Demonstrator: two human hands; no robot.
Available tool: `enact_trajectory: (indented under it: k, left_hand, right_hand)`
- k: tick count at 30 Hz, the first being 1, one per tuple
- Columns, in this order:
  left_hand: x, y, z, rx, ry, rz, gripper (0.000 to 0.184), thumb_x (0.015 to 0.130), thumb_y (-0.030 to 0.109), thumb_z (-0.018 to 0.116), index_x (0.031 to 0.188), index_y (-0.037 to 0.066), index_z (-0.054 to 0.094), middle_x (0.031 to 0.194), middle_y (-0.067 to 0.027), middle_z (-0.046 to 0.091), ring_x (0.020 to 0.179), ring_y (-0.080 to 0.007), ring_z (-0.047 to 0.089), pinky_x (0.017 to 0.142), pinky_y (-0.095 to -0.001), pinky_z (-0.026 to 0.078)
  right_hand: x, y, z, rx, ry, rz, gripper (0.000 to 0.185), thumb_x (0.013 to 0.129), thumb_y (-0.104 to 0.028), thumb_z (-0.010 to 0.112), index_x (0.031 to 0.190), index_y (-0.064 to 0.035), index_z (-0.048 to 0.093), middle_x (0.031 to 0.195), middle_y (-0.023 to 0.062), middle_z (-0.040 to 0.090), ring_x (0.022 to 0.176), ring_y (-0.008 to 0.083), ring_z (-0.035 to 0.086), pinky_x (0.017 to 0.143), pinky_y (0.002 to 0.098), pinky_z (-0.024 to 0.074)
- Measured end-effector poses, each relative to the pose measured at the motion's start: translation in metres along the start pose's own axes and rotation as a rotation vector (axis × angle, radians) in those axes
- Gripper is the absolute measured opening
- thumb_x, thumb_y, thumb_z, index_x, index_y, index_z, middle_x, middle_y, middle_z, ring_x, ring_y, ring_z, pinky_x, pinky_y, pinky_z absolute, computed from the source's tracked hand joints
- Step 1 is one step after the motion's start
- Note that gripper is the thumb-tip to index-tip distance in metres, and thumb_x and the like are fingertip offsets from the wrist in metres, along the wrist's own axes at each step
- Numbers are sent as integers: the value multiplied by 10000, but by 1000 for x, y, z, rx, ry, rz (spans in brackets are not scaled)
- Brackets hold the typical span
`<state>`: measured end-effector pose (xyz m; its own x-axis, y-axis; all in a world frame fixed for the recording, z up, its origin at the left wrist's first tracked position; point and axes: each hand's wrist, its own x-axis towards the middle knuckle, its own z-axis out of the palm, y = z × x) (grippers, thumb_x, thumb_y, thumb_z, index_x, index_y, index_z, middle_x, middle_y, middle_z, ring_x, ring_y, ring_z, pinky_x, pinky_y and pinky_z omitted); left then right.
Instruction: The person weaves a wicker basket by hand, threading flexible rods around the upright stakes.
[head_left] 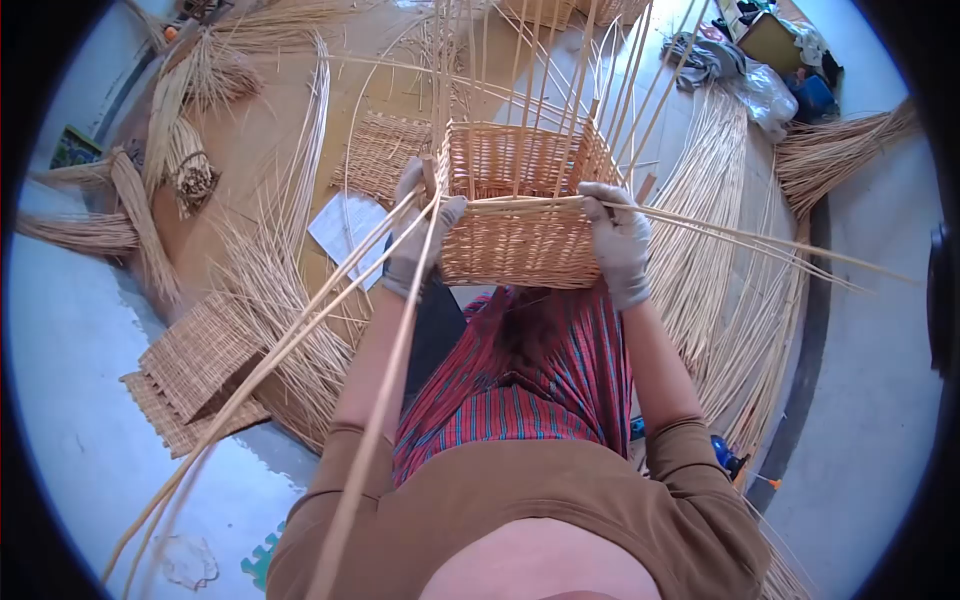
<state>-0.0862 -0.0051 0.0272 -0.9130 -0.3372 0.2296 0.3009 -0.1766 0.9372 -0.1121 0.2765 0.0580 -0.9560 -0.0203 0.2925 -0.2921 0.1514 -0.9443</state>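
Left hand [412, 255] and right hand [625, 245], both in pale gloves, are closed about the two near corners of a woven basket [520, 245], the left with its thumb at the front rim and canes crossing over it, the right pinching the rim at its corner. Around them spreads a pale floor [860, 420], partly covered by a brown sheet [265, 135]. Along the right side lies a long, loose spread of canes [705, 230]. Striped red and blue cloth [520, 415] covers the person's lap. Held just above and beyond that cloth, the basket faces the person with its front wall; its opening is at the top, with tall uprights [518, 90] rising from it and long weaving canes [300, 335] trailing from its left corner past the left forearm. At the lower left, flat woven panels [205, 350] overlap on the floor; another woven panel [388, 150] lies beyond the left hand, near a white sheet [345, 232]. Smaller is a clear plastic bag [766, 100] at the upper right.
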Motion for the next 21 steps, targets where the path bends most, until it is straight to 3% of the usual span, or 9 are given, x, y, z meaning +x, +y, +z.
enact_trajectory:
  k: [3,7,12,14,16,17,19,20,21]
  left_hand:
    - [12,-11,-13,139,-231,-49,559,836,203,876,1237,101,500,1361,-115,530,1088,-178,555,968,-351,488]
    - [12,-23,-16,234,-210,-23,565,792,180,896,1173,123,483,1402,-121,501,1218,-210,517,1033,-376,448]
    - [5,-16,-6,230,-121,15,554,792,159,887,1184,119,498,1267,-86,531,1136,-189,527,1017,-389,449]
    - [-1,-1,-1,260,-104,16,502,811,136,869,1180,101,530,1078,-32,551,998,-151,560,948,-337,483]
    - [-8,-5,7,120,-47,-55,480,815,134,872,1165,94,546,1024,-14,558,932,-128,555,911,-309,491]
    - [-7,-11,9,-25,21,-128,459,818,132,875,1151,87,562,970,5,564,866,-105,550,873,-282,499]
    - [-4,-27,8,52,69,-24,416,824,119,873,1126,82,589,912,28,574,823,-77,551,841,-259,508]
    - [-5,-28,10,45,101,-2,407,828,111,866,1130,84,594,908,34,577,826,-74,552,845,-263,511]
    - [-5,-29,12,33,138,20,399,832,102,859,1134,86,598,904,39,579,828,-71,553,848,-267,514]
  right_hand:
    - [0,-1,15,3,108,-22,157,974,-58,700,1126,-38,732,1015,32,736,970,103,668,909,264,522]
    - [-8,-7,23,13,164,-15,145,982,-75,692,1114,-31,733,1005,28,737,950,98,659,881,272,530]
    - [-48,-45,34,-15,123,-157,141,965,-54,692,1097,-24,731,1005,49,742,924,124,672,842,289,538]
    - [-32,-87,54,-195,-39,-472,158,947,-36,683,1098,-32,730,964,86,740,888,174,695,813,301,546]
    - [32,-115,85,-125,-35,-336,225,922,-33,690,1143,-46,731,1109,170,730,870,223,702,800,309,551]
    - [67,-110,109,-338,20,-543,338,922,-41,679,1259,-80,683,1234,200,681,896,232,711,816,328,558]
    - [116,-115,151,-666,-5,-550,595,937,-92,668,1493,-197,485,1421,218,592,1013,224,707,869,362,566]
    - [127,-121,161,-774,-98,-359,753,950,-135,666,1611,-281,336,1483,205,552,1105,206,693,906,376,568]
    - [126,-129,155,-775,-92,-369,753,950,-135,666,1611,-281,336,1483,205,552,1105,206,693,906,376,568]
